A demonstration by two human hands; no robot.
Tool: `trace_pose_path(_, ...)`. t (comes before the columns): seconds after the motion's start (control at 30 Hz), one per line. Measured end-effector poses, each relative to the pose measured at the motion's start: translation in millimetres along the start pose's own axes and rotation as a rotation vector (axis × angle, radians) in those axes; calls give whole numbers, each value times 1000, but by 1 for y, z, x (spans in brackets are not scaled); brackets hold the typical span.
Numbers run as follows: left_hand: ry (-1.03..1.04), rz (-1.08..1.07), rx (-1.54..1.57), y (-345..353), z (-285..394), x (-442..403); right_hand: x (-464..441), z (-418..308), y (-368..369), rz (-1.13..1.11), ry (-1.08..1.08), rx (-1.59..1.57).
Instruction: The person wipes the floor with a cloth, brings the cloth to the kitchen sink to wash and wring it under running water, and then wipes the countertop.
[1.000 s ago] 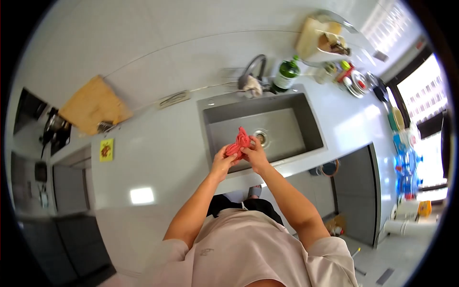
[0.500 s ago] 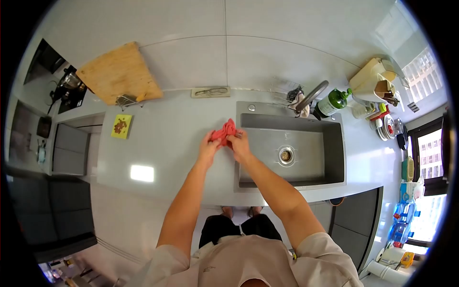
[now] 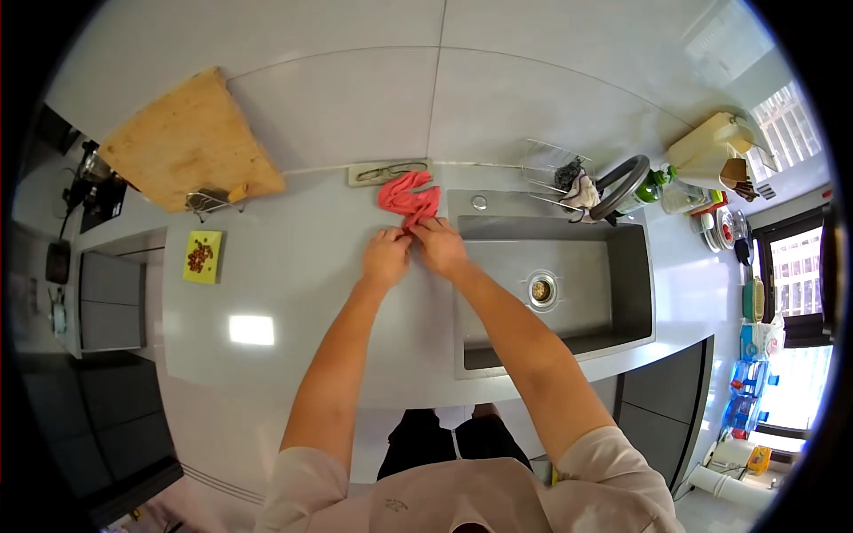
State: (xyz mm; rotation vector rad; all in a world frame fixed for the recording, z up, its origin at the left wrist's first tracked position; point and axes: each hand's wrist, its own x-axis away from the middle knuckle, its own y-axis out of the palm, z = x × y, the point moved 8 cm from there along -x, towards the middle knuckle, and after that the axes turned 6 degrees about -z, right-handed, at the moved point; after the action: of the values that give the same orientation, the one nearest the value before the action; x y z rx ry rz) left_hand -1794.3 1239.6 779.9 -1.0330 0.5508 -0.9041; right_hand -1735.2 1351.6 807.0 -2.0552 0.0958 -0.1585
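Note:
A crumpled red cloth [image 3: 410, 197] lies partly spread on the grey counter, left of the sink's back corner. Its far end reaches the small tray by the wall. My left hand [image 3: 387, 256] and my right hand [image 3: 439, 245] are side by side at its near end. The fingers of both are closed, pinching the cloth's edge between them. Some fingertips are hidden under the hands.
To the right is a grey sink [image 3: 498, 351] with a dark curved faucet [image 3: 626, 186] and a wire rack [image 3: 546, 164]. A wooden cutting board [image 3: 191, 142] leans on the wall at left. Below it lies a yellow board [image 3: 205, 274] with small brown pieces.
The red cloth was bunched up in both hands. Now it is loosened and extends away from me toward the wall, with my hands at its near end. The camera view has shifted slightly.

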Motion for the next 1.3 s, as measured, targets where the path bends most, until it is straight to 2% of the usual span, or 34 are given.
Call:
trace_pose_path(0.1, -15, 242, -107, -28, 7, -3, -3, -7, -10, 170, -10, 90)
trace_pose_path(0.2, -110, 156, -69, -45, 4, -5, 12, -5, -11, 209, -33, 58)
trace_pose_path(0.3, -74, 115, 24, -45, 18, 11, 59, 2, -33, 414, 7, -230)
trace_pose_path(0.4, -73, 186, 284, -18, 47, 43, 103, 16, -10, 152, 238, -297)
trace_pose_path(0.5, -13, 116, 318, 9, 101, 78, 167, 4, -48, 330, 298, -294)
trace_pose_path(0.6, -16, 117, 432, -3, 162, 107, 238, -27, -123, 592, 154, -265)
trace_pose_path(0.7, 83, -35, 468, 6, 221, 129, 304, 35, -55, 166, 401, -297)
trace_pose_path(0.8, 153, -93, 485, 14, 260, 125, 388, 28, -121, 567, 354, -383)
trace_pose_path(0.83, 158, -90, 488, 17, 272, 124, 415, 28, -136, 622, 403, -352)
trace_pose_path(0.93, 168, -161, 471, 52, 290, 131, 477, 68, -105, 462, 681, -370)
trace_pose_path(1.03, 76, -247, 524, 71, 307, 142, 511, 86, -70, 444, 623, -485)
trace_pose_path(1.17, -36, -157, 571, 82, 286, 154, 502, 87, -57, 377, 519, -617)
trace_pose_path(1.3, -182, -36, 618, 61, 235, 153, 452, 73, -59, 270, 378, -533)
